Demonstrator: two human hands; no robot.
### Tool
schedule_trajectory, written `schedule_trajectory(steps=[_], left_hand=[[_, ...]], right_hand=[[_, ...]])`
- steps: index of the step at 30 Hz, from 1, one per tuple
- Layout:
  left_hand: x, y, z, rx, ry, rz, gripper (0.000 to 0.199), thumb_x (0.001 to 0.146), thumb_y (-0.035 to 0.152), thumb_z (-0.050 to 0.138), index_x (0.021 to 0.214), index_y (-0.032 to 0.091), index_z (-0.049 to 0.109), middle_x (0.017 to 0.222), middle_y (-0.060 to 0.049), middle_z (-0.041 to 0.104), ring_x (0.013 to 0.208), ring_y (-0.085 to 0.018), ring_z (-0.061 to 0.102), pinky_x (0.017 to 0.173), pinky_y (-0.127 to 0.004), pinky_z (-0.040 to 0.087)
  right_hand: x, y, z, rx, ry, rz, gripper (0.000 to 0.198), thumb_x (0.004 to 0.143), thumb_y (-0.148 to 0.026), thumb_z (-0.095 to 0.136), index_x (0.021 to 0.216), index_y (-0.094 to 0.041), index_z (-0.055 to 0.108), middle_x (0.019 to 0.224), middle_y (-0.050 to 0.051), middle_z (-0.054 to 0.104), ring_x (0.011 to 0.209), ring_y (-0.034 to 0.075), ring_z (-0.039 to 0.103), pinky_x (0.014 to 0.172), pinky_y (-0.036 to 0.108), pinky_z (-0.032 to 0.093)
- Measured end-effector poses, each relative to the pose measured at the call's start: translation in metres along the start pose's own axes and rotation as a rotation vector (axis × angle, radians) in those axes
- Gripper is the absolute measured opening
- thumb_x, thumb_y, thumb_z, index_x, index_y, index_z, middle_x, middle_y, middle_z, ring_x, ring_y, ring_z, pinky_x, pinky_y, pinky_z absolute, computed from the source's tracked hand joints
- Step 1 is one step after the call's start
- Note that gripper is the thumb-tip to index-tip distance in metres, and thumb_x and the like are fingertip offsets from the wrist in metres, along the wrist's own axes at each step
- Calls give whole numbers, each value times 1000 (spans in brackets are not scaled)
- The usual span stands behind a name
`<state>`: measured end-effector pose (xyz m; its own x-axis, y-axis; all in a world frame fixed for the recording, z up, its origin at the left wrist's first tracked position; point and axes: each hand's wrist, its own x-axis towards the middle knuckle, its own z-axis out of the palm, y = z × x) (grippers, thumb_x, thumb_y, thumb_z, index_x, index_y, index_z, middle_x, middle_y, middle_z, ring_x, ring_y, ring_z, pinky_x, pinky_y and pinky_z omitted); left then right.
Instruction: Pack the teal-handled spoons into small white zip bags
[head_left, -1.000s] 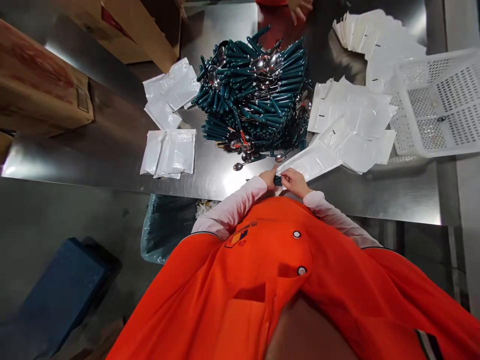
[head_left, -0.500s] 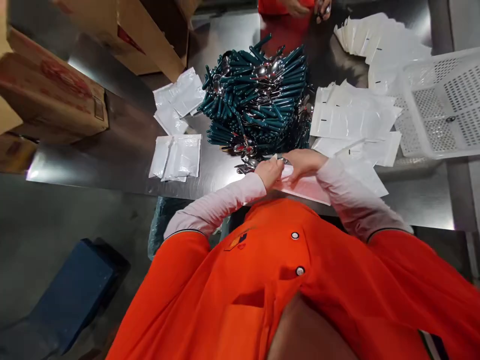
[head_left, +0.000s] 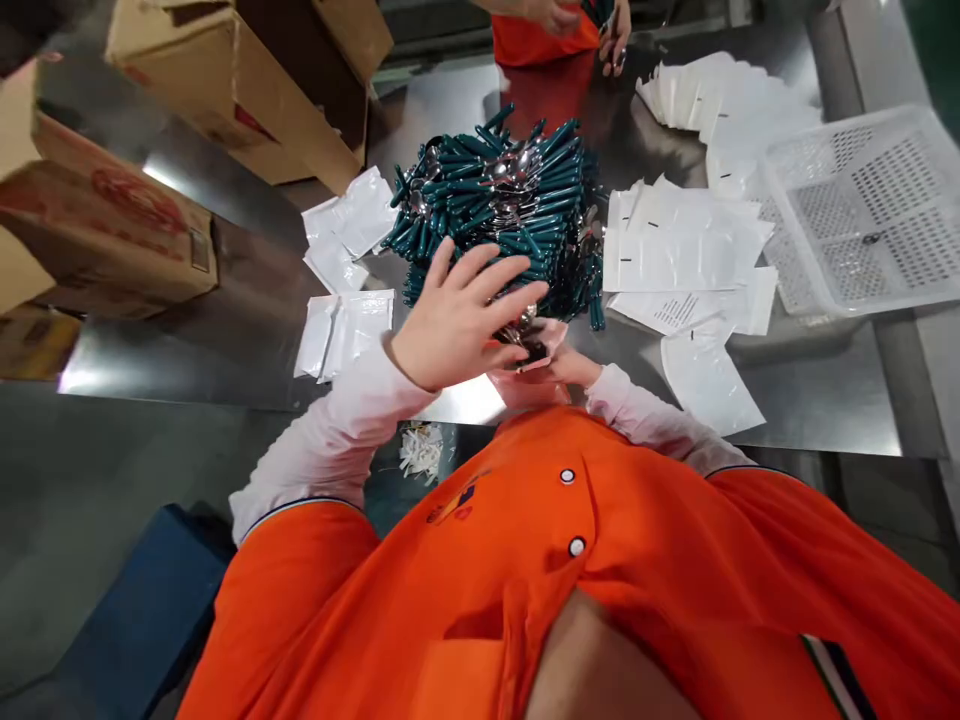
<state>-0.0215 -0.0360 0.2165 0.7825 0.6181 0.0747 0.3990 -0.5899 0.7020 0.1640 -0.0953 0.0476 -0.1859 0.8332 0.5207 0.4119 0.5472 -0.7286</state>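
Note:
My left hand point(head_left: 465, 325) is spread flat, fingers apart, at the near edge of a heap of green-handled spoons point(head_left: 495, 200). Its thumb side touches several metal spoon heads point(head_left: 527, 322) at the mouth of a pinkish-looking plastic bag point(head_left: 551, 340). My right hand point(head_left: 576, 368) grips that bag from the right; most of its fingers are hidden behind it. The spoon heads stick up at the bag's opening, and how far they reach inside is hidden.
Flat white bags point(head_left: 682, 240) lie on the right, beside a white perforated basket point(head_left: 870, 230). Filled white packets point(head_left: 364, 325) lie on the left, near cardboard boxes point(head_left: 247, 100). Across the metal table point(head_left: 247, 340), another person's hands point(head_left: 615, 40) hold spoons.
My left hand has left its pinch at the bag's edge and spread out over the spoons. The bag's mouth now stands open with spoon heads in it. My right hand has shifted lower, under the bag.

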Motion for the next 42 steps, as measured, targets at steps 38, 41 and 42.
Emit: schedule_trajectory(steps=[38,41,42], left_hand=[[-24,-78,138,-162,-17,-519,38,76,39,71,104,14,70,100,-10,75,97,-28,70,96,-44,56],[-18,-81,135,-235,36,-520,50,72,42,80,112,13,69,108,-11,75,100,-26,70,94,-39,56],[-17,-82,130,-242,10,-497,52,72,44,81,111,13,69,107,-11,75,99,-26,70,92,-37,56]], right_hand=[[-92,81,-71,-199,-151,570,65,84,-42,79,139,-11,63,134,19,66,124,35,61,110,49,46],[-86,43,-23,250,-113,510,111,53,-55,96,148,-16,53,140,15,63,126,33,61,108,45,50],[-82,34,-12,309,-85,557,108,52,-58,95,144,-14,57,136,16,65,123,34,63,106,46,51]])
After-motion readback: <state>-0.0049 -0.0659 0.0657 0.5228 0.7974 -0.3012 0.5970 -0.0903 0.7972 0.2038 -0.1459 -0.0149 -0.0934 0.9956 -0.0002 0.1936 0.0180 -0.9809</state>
